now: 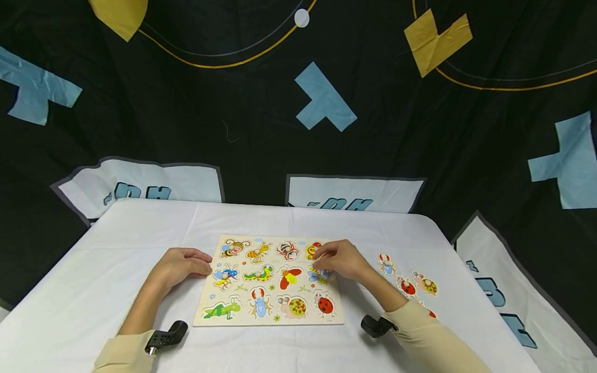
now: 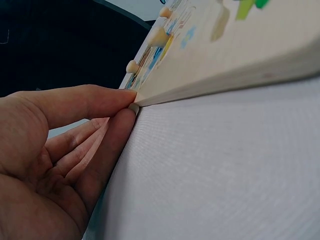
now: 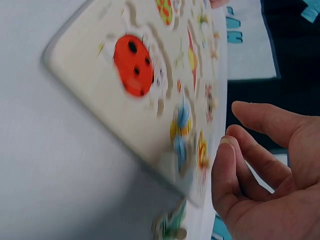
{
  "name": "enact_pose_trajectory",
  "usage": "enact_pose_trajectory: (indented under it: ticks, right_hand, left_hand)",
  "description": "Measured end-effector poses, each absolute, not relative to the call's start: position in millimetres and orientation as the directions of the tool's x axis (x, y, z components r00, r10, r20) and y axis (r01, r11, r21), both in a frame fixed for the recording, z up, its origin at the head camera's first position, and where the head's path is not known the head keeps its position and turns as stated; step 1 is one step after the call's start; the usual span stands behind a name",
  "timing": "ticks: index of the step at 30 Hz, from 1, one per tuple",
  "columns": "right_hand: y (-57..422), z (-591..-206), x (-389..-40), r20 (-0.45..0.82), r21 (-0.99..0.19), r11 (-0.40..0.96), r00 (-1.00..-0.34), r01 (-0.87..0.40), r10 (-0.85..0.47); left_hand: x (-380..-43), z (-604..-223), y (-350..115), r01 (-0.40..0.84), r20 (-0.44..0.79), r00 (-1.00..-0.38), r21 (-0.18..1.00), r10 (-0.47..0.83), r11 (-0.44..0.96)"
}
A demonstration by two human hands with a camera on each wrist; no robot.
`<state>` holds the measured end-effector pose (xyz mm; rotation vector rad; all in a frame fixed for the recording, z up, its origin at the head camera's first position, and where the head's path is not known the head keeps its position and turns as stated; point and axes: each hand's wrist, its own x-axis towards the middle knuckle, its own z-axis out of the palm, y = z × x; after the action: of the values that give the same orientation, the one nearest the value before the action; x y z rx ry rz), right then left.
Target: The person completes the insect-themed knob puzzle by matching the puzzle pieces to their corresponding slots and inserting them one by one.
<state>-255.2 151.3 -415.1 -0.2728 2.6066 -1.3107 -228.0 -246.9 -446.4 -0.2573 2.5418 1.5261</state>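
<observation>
While left fingers (image 2: 90, 102) touch the puzzle board's (image 1: 276, 291) edge, right fingers (image 3: 225, 175) hover, parted.

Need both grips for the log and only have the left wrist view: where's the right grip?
Observer: In the head view, the right grip covers the far right corner of the puzzle board.
Operator: Carrying a piece?
Observer: No, the right wrist view shows nothing between its fingertips.
Operator: Any loose pieces about?
Observer: Yes, the head view shows a snail piece lying on the white cloth, to the right of the board.
</observation>
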Motion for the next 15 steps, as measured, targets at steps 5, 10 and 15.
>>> enact_pose_trajectory:
  ticks: [5,10,15]
  right_hand:
    - [173.0,-412.6,-253.1,-0.104,-0.793,0.607,-0.967,-0.061,-0.233]
    - [189.8,-408.4,-250.3,-0.126,-0.777,0.629,-0.971,-0.030,-0.201]
    - [205.4,-403.7,-248.7,-0.154,-0.743,0.669,-0.971,-0.008,-0.183]
  left_hand:
    - [-227.2,-446.1,-247.4,-0.229,-0.223,-0.972,0.859,-0.066,0.458]
    - [-227.8,-446.2,-247.7,-0.228,-0.225,-0.972,0.859,-0.064,0.459]
    - [-228.3,-446.7,-247.3,-0.230,-0.227,-0.972,0.856,-0.064,0.463]
